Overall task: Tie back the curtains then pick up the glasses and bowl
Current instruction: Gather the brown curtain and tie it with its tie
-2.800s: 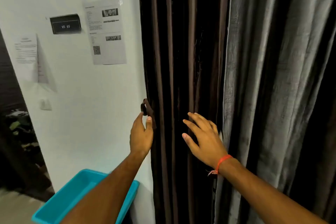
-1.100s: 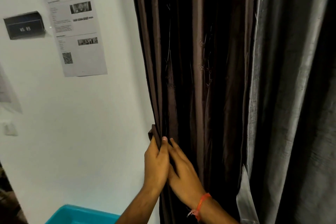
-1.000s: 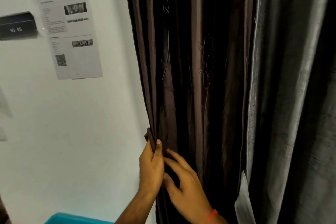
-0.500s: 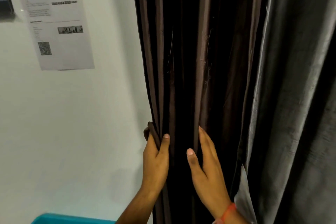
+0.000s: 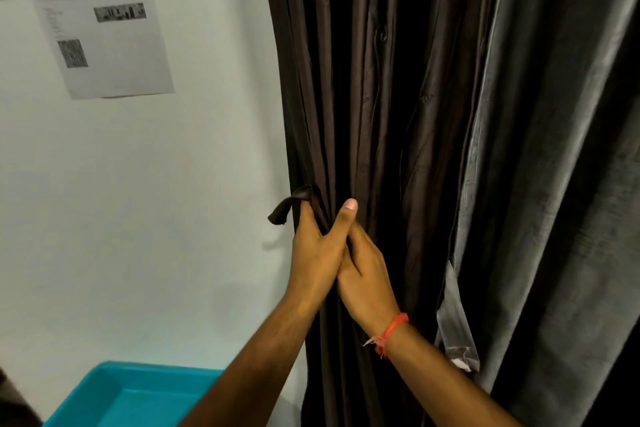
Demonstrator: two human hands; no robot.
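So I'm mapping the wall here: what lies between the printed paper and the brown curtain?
In the head view, only bare white wall lies between the paper and the brown curtain.

The right hand's (image 5: 367,274) fingers are hidden behind the left hand (image 5: 313,253) and the dark curtain (image 5: 363,97) folds. The tieback strap (image 5: 289,206) disappears behind the curtain's edge. The printed notice (image 5: 100,21) is too blurred to read, its top cut off; the blue bin (image 5: 138,395) runs off the near edge
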